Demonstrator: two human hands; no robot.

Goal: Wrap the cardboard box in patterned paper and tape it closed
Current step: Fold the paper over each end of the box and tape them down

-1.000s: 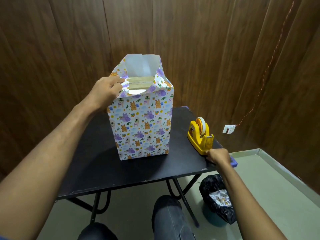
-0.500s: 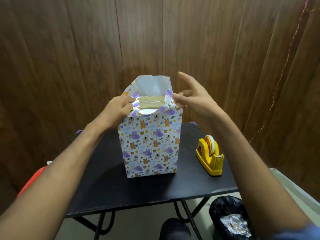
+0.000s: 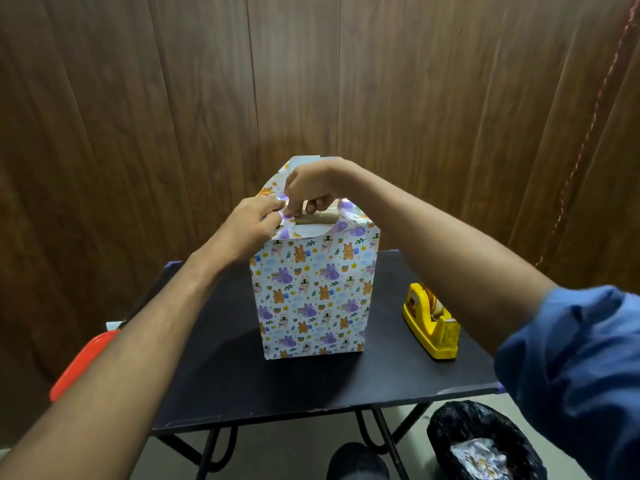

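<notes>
Both hands meet at the top left corner of the wrapped box (image 3: pixel 313 296), mid-frame. The left hand (image 3: pixel 251 225) curls its fingers onto the folded patterned paper (image 3: pixel 343 226) there, and the right hand (image 3: pixel 310 187) pinches the same fold from above. The box stands upright on one black folding table (image 3: pixel 277 386) before a wood-panelled wall (image 3: pixel 138 98). One yellow tape dispenser (image 3: pixel 431 325) sits to its right; one black-lined bin (image 3: pixel 485 445) is at lower right.
</notes>
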